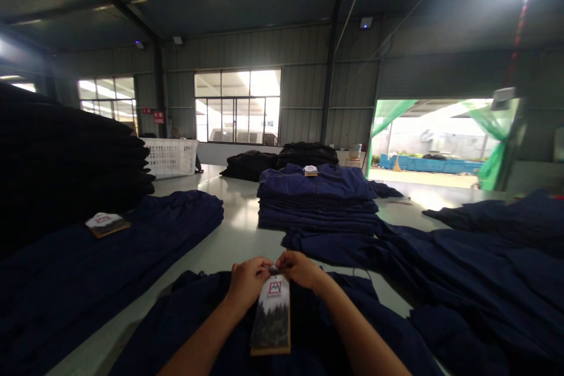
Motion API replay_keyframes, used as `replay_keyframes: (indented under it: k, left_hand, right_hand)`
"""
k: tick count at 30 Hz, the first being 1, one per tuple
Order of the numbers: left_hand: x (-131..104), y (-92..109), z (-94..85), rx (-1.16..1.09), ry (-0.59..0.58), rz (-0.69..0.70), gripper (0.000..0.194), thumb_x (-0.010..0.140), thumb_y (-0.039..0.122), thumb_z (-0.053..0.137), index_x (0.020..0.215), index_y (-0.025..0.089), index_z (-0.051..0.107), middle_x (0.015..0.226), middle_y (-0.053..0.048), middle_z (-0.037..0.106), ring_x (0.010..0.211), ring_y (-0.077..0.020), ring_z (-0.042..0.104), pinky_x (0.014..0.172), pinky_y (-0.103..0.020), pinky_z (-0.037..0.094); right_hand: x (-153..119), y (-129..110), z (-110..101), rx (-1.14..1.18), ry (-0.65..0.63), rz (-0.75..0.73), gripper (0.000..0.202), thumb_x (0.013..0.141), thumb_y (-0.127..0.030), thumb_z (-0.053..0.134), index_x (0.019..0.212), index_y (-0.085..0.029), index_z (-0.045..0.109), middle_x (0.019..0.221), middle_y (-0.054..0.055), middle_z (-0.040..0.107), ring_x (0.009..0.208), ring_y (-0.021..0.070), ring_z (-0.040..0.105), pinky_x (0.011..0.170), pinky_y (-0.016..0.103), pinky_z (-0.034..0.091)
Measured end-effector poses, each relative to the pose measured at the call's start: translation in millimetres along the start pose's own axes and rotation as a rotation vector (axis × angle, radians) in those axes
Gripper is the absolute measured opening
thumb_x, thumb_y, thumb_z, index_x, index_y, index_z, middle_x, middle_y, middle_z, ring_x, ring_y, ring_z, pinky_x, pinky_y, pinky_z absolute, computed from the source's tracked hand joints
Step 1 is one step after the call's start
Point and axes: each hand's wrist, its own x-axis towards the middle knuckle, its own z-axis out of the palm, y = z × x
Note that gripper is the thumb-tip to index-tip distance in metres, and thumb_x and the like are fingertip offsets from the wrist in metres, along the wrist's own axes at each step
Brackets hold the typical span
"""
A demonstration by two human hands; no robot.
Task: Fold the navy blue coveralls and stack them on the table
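A hang tag (272,317) with a red logo and a forest print hangs over a dark navy garment (211,299) right in front of me. Both hands meet at the tag's top end. My left hand (250,281) pinches the string there, its fingertips pressed together. From the other side, my right hand (302,269) is closed on the same string, close to the left fingertips. The string itself is small and partly hidden by the fingers.
Folded navy garments (317,200) are stacked ahead, a tag on top. Left are a tagged navy garment (176,217), a tall black pile (66,158) and a white basket (171,157). More navy garments (476,264) spread right; black piles (251,164) stand farther back.
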Motion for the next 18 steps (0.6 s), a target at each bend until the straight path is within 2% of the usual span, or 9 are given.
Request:
replay_keyframes:
  k: [3, 7, 9, 13, 18]
  left_hand:
    - [0.8, 1.6, -1.7, -0.007, 0.022, 0.003, 0.026, 0.073, 0.017, 0.049, 0.088, 0.023, 0.069, 0.088, 0.0, 0.073, 0.087, -0.0167, 0.065, 0.08, -0.025, 0.044]
    - [1.7, 2.5, -4.5, -0.023, 0.048, 0.01, 0.023, 0.074, 0.02, 0.05, 0.087, 0.024, 0.069, 0.088, 0.0, 0.073, 0.087, -0.0171, 0.065, 0.08, -0.025, 0.044]
    - [1.8, 2.6, -5.0, -0.031, 0.067, 0.011, 0.021, 0.074, 0.023, 0.05, 0.083, 0.024, 0.069, 0.086, 0.001, 0.073, 0.087, -0.0177, 0.064, 0.08, -0.025, 0.044]
    - [1.8, 4.5, -5.5, -0.043, 0.101, -0.005, 0.021, 0.076, 0.027, 0.048, 0.079, 0.023, 0.068, 0.082, 0.0, 0.073, 0.084, -0.0186, 0.064, 0.079, -0.027, 0.043]
    - [1.6, 7.9, -8.3, -0.053, 0.103, -0.057, 0.029, 0.081, 0.035, 0.041, 0.077, 0.024, 0.068, 0.078, 0.001, 0.072, 0.081, -0.0184, 0.063, 0.075, -0.026, 0.042]
  right_hand:
    - [-1.5, -4.1, 0.0, -0.05, 0.106, -0.035, 0.019, 0.06, -0.004, 0.055, 0.069, -0.018, 0.063, 0.068, 0.0, 0.063, 0.067, 0.0129, 0.056, 0.062, 0.022, 0.04]
    - [-4.8, -12.5, 0.9, -0.24, 0.247, -0.189, 0.019, 0.064, -0.005, 0.053, 0.07, -0.02, 0.064, 0.079, 0.003, 0.064, 0.076, 0.0149, 0.056, 0.071, 0.024, 0.041]
    - [-6.0, -14.7, 1.4, -0.244, 0.245, -0.236, 0.02, 0.066, -0.005, 0.05, 0.069, -0.02, 0.063, 0.079, 0.003, 0.063, 0.076, 0.0147, 0.057, 0.071, 0.024, 0.041]
    - [-5.9, -13.4, 1.3, -0.125, 0.191, -0.24, 0.019, 0.069, -0.005, 0.048, 0.072, -0.02, 0.059, 0.07, -0.001, 0.062, 0.068, 0.0131, 0.056, 0.065, 0.021, 0.041]
    - [-5.6, -14.2, 0.8, -0.193, 0.224, -0.356, 0.018, 0.069, -0.005, 0.045, 0.071, -0.02, 0.055, 0.073, 0.0, 0.059, 0.07, 0.0132, 0.053, 0.064, 0.021, 0.039]
